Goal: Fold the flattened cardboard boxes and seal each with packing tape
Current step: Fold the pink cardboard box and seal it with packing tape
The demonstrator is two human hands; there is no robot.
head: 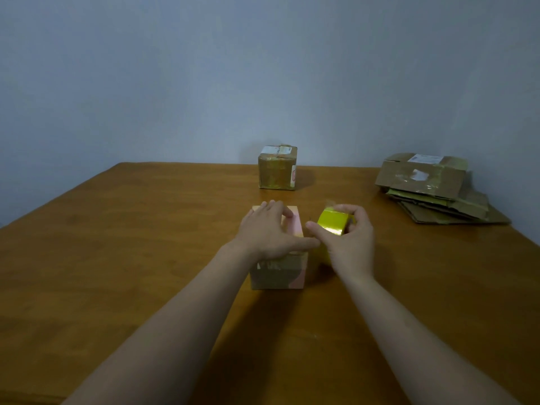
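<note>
**Box held shut, tape roll poised beside it**

The left hand lies flat on top of the small box, fingers spread over the pinkish lid and holding nothing. To my eye it is pressing the flaps shut so they cannot spring up before tape goes on. Its thumb reaches out sideways toward the other hand. Whether it pins a loose tape end there is too blurred to tell.

Just right of that pressing hand, the right hand has its fingers and thumb curled round the yellow tape roll. The roll is level with the box top and close to the lid's edge, probably to start a strip across the seam.

Beyond both hands, well apart, stands a sealed box with tape bands showing, apparently finished. Far off to the right of the tape hand lies the pile of flattened boxes, which look yet to be folded.

Everything rests on a brown wooden table. Behind it rises a plain grey-blue wall in dim light.
</note>
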